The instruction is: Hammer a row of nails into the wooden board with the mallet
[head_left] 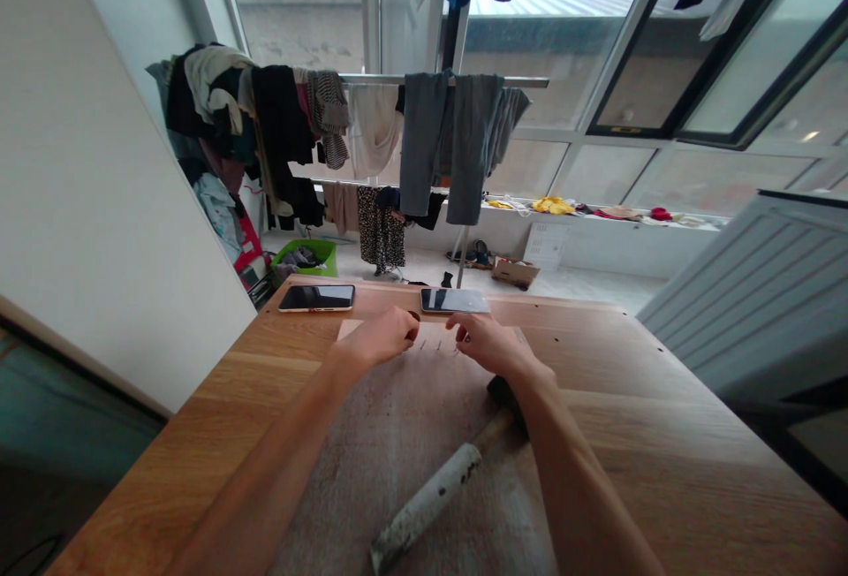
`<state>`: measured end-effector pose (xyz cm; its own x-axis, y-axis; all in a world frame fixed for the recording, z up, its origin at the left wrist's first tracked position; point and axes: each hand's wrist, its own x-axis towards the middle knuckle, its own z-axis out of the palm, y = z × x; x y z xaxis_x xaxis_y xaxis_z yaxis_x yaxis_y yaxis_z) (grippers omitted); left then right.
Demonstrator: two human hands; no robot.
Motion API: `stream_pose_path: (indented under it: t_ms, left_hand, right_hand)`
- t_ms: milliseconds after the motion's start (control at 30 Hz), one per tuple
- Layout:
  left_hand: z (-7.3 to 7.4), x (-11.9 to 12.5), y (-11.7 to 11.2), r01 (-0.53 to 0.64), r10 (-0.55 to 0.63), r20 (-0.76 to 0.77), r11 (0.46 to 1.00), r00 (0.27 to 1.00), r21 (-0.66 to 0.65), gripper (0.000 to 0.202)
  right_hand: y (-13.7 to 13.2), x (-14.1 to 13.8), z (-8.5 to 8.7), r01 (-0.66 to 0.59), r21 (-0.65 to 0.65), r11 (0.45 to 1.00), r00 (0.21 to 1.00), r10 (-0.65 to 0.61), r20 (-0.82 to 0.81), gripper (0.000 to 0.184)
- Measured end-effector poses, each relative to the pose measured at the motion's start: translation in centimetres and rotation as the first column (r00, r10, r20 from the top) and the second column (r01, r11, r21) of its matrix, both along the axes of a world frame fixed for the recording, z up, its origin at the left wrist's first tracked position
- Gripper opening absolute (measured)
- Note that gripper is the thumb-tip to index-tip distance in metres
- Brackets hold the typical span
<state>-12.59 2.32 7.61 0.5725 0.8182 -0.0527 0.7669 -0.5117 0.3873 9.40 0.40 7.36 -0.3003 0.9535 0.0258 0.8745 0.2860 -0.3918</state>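
A worn wooden board (390, 443) lies on the wooden table in front of me. Several thin nails (438, 345) stick up in a row near its far edge. On the left of that row, my left hand (384, 336) is closed, with a small dark spot at its fingertips that I cannot identify. My right hand (488, 343) is over the row's right end, its fingers bent and pinched together; whatever they hold is too small to make out. A hammer (430, 496) with a whitish wrapped handle lies slantwise on the board, its dark head partly hidden behind my right forearm.
Two phones, a left one (316, 298) and a right one (454, 300), lie along the far edge of the table (616, 417). Beyond it stands a drying rack (371, 79) hung with clothes. A green basket (316, 256) and a cardboard box (515, 272) are on the floor.
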Motion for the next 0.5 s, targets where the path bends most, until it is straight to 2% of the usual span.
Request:
stream_pose_path:
  t_ms: [200, 500]
  left_hand:
    - [-0.4, 0.7, 0.1, 0.046, -0.056, 0.078, 0.991, 0.995, 0.125, 0.016]
    - [-1.5, 1.7, 0.0, 0.107, -0.121, 0.113, 0.987, 0.986, 0.116, 0.022]
  right_hand:
    - [-0.1, -0.9, 0.2, -0.043, 0.037, 0.998, 0.998, 0.045, -0.041, 0.034]
    - [-0.2, -2.9, -0.2, -0.112, 0.031, 0.993, 0.992, 0.114, -0.046, 0.026]
